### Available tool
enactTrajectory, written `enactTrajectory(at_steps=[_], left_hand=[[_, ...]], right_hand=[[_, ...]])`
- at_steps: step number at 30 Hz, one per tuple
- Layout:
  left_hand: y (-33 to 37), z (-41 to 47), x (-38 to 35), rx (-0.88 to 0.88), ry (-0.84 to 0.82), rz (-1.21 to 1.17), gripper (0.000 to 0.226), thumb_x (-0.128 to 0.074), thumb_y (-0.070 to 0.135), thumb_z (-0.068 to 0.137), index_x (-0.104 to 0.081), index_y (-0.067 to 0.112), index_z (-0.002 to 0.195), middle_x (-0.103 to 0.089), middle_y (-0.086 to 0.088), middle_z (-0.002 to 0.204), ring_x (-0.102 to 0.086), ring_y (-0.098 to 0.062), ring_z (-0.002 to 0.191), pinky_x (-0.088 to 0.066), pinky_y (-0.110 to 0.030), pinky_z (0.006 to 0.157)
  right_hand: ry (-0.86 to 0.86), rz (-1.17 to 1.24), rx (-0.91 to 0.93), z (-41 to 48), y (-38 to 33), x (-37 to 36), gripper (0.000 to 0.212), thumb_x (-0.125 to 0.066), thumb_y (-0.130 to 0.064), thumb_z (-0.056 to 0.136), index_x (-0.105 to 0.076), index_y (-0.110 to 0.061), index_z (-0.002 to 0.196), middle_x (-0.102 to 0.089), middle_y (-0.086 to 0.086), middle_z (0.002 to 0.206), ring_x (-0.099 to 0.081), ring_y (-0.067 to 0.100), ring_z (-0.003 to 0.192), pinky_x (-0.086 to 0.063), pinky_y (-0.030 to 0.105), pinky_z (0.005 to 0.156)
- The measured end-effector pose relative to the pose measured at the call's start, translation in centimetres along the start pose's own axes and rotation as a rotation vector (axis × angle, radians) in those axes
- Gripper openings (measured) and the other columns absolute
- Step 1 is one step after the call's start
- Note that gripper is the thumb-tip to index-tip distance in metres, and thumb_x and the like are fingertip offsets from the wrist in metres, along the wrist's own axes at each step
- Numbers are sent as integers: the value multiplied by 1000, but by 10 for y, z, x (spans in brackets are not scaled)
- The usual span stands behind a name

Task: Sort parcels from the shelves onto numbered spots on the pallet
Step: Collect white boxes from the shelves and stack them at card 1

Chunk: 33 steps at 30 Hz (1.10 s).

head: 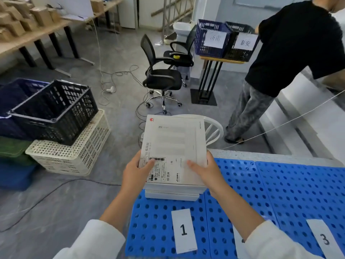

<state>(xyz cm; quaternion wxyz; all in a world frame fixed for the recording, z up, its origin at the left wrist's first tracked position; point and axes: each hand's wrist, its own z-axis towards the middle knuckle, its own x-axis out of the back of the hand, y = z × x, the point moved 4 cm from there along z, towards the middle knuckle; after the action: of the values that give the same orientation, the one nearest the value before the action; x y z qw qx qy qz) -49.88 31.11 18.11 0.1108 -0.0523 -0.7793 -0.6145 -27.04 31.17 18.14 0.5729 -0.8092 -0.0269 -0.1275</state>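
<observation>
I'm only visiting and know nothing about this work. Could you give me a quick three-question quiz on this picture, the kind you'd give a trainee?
1. True or false: only one hand holds the white parcel.
2. Which numbered label on the blue pallet lies nearest the stack of white boxes under the parcel? A) 1 B) 3 C) 7
3. Fill in: the black crate sits on a ____ crate.

Key
1. False: the left hand and the right hand both grip it.
2. A: label 1.
3. Cream: it sits on the cream crate.
</observation>
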Motion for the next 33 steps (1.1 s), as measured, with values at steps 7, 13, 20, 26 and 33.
enactTrajectory(at_steps=[7,13,20,26,33], left_hand=[[-11,24,4,43,-64,53,32,-58,27,94,-57,35,125,-69,17,103,-64,2,86,-50,-16,66],[-19,31,-4,44,-128,74,31,-59,30,94,-58,36,124,-68,21,106,-64,0,98,-53,-21,78],[-10,25,-8,15,-67,132,30,-60,23,94,-57,32,122,-67,19,105,-63,1,94,-52,-19,73],[41,11,-15,-235,-36,449,45,-56,8,93,-47,15,136,-41,5,143,-35,1,113,-29,7,72],[126,-46,-86,-683,-220,863,46,-53,28,95,-46,21,140,-37,8,150,-33,-12,138,-25,-24,112]], right_hand=[[33,-23,-54,16,6,-12,61,-74,-29,83,-42,-30,134,-60,-14,116,-59,7,106,-50,31,91],[56,-44,-119,25,19,-7,61,-74,-31,83,-43,-28,136,-60,-11,117,-58,14,108,-49,38,96],[44,-119,-47,24,17,-5,78,-71,-32,85,-25,-30,149,-47,-7,141,-47,18,128,-43,41,105],[95,-403,183,3,-24,15,62,-61,-37,92,-35,-19,145,-34,-5,148,-36,16,136,-37,34,109],[70,-661,406,-71,-63,86,53,-59,-38,94,-39,-21,140,-37,-8,142,-43,10,124,-32,19,96]])
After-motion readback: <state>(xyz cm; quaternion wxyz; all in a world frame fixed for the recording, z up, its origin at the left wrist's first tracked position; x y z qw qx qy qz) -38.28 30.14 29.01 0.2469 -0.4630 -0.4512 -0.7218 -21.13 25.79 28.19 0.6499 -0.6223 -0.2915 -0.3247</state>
